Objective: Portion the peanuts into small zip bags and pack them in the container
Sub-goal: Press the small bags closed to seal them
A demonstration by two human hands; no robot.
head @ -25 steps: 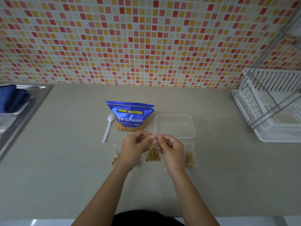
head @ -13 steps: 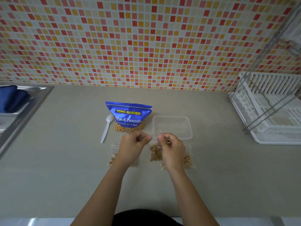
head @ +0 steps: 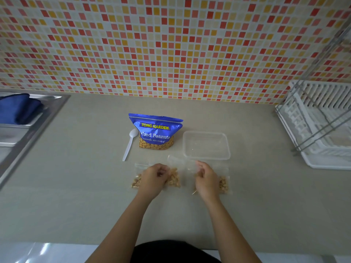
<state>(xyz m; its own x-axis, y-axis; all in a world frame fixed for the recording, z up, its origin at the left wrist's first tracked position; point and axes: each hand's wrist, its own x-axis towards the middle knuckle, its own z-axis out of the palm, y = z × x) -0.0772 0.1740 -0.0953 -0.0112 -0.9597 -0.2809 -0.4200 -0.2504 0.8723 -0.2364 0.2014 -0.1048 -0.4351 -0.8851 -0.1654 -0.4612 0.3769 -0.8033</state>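
Three small clear zip bags of peanuts lie in a row on the counter: a left bag (head: 135, 182), a middle bag (head: 174, 178) and a right bag (head: 223, 185). My left hand (head: 153, 180) has curled fingers at the middle bag's left edge. My right hand (head: 206, 180) pinches near the bag's clear top at its right side and partly hides the right bag. Behind them stand the blue Tong Garden peanut pouch (head: 156, 130), open at the top, and an empty clear container (head: 206, 145). A white plastic spoon (head: 130, 144) lies left of the pouch.
A steel sink (head: 28, 133) with a blue cloth (head: 18, 109) is at the far left. A white dish rack (head: 322, 126) fills the right side. The tiled wall runs along the back of the beige counter (head: 76, 186).
My hands met at the middle of the middle bag's top and have drawn apart toward its two sides. The middle bag has shifted slightly left.
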